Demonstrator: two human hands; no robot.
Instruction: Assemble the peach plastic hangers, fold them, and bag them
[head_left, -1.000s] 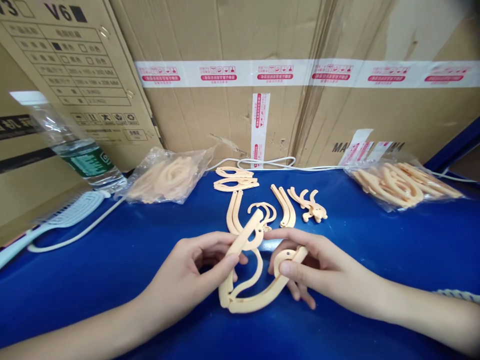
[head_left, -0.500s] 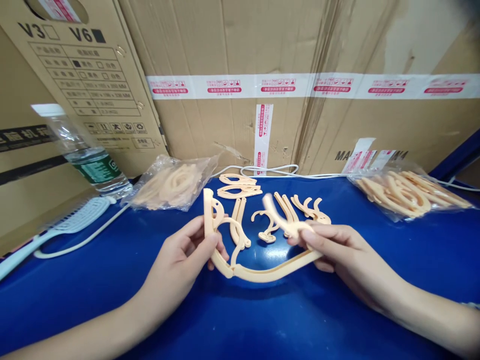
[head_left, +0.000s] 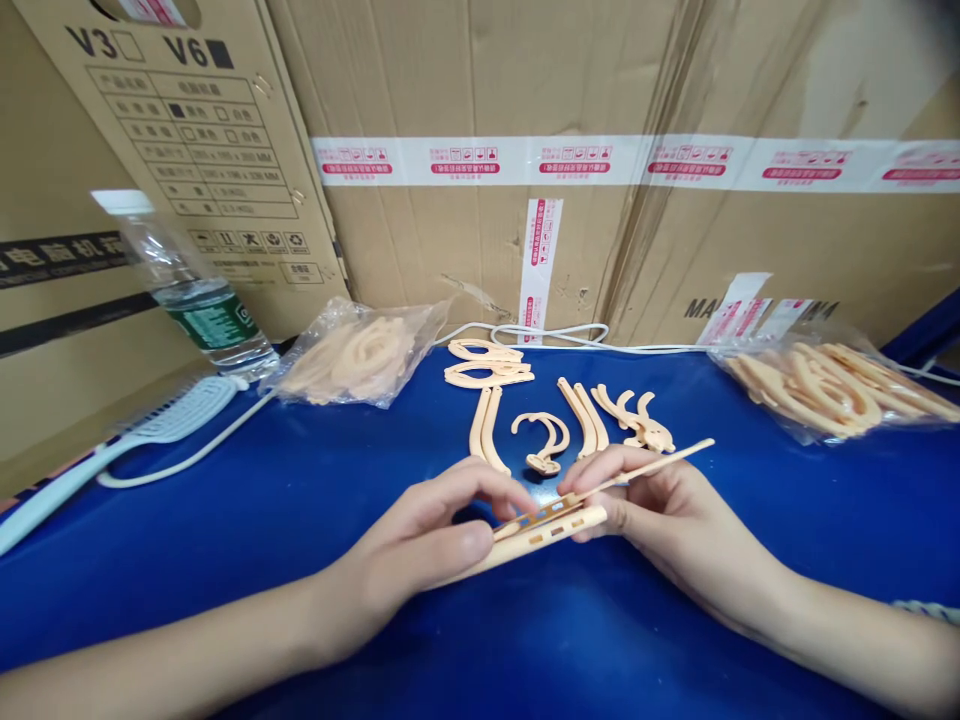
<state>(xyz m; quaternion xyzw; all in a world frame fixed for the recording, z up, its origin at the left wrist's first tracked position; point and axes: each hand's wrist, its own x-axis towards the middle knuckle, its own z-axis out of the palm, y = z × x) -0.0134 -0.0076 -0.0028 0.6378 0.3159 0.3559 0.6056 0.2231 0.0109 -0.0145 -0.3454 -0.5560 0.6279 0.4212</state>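
Both hands had drawn closer together since the earlier frame, and the hanger (head_left: 517, 546), which had been spread in a wide V, was turned almost edge-on with its slots showing. It was on the near side of the hook (head_left: 543, 463), apparently clear of the table (head_left: 450, 660).

The left hand (head_left: 409, 535) gripped one end, thumb pressed along the bar and index finger bent over the slots. The right hand (head_left: 667, 510) pinched the other end, where a thin strip (head_left: 671, 459) stuck out slantwise; whether strip and bar were joined could not be told.

The likeliest trouble was a slip — the hold looked shallow, and a loosened end could swing and nip a fingertip or knock the hook. Uneven pressure might also bend the strip.

As for writing, the carton (head_left: 202, 150) far left of the hook read "V3" and "V6", the V6 box filled in. Left of that, a black band (head_left: 60, 255) showed 电脑机, the rest cut off by the bottle (head_left: 214, 320). Beyond the hook to the right, "MA" survived beside torn tape (head_left: 739, 310) — the middle letters were covered. Characters on the bottle's green label were too small to read.
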